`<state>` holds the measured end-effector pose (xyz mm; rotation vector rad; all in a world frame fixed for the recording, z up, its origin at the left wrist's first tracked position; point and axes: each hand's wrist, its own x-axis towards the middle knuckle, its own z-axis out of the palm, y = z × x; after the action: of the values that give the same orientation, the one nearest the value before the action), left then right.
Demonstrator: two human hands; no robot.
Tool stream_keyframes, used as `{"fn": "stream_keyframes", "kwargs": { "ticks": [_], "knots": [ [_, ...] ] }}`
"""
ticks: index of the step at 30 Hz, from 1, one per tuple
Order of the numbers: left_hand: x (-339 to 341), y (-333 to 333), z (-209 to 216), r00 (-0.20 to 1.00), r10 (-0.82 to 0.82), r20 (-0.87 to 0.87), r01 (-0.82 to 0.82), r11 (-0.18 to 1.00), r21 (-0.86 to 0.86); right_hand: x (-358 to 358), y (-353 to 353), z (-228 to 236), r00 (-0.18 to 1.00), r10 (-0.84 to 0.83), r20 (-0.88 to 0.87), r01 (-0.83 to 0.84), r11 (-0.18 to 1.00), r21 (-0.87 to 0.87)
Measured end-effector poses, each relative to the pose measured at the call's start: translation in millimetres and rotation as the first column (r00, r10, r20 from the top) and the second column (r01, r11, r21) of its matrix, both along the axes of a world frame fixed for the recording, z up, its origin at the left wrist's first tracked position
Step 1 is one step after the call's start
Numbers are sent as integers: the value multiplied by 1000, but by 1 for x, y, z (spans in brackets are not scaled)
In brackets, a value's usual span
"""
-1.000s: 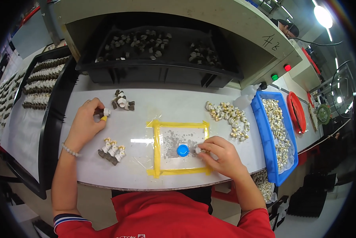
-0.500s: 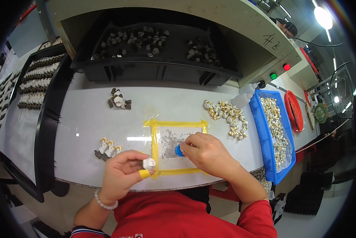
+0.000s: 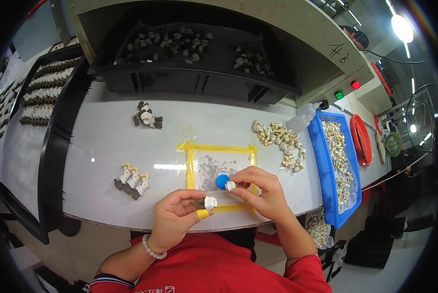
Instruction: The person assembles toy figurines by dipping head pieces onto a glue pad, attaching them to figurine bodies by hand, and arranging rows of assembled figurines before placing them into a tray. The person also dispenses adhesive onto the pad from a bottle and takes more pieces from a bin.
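My left hand (image 3: pixel 176 213), a finger wrapped in yellow tape, pinches a small white-and-dark-brown figurine body (image 3: pixel 209 202), its white end toward the right. In my right hand (image 3: pixel 264 191), between thumb and fingertips, is a small white figurine head (image 3: pixel 231 186); its far side is hidden. Right beside that head sits a round blue cap (image 3: pixel 222 181), on a spotted patch inside a yellow tape frame (image 3: pixel 190 168). Three joined figurines (image 3: pixel 132 181) with golden tops lie to the left. Farther back are loose bodies (image 3: pixel 147 116). Loose white-and-gold heads (image 3: pixel 280 139) lie at the right.
A blue bin (image 3: pixel 330 190) of heads stands at the right, by white bottles (image 3: pixel 302 117) and a red tray (image 3: pixel 361 141). A black tray (image 3: pixel 189 80) of bodies sits under the shelf at the back. Another black tray (image 3: pixel 58 146) holds rows at the left.
My left hand has moved right with the figurine body, closer to my right hand. My right hand has drawn slightly back from the blue cap, showing the figurine head in its fingers.
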<state>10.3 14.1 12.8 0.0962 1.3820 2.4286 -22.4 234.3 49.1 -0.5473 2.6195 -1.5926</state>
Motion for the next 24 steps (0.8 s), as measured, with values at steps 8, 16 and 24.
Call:
{"fn": "stream_keyframes", "kwargs": {
  "ticks": [8, 16, 24],
  "knots": [
    [1, 1, -5, 997, 30, -72, -28, 999, 24, 7, -9, 10, 996, 45, 74, -39, 996, -85],
    [1, 3, -8, 995, 50, -88, -49, 999, 9, -9, -3, 1, 964, 55, -259, 26, 953, 301],
    [1, 2, -6, 996, 38, -78, -38, 999, -4, -6, 1, -1, 957, 38, -288, 60, 944, 324]
  ]
}}
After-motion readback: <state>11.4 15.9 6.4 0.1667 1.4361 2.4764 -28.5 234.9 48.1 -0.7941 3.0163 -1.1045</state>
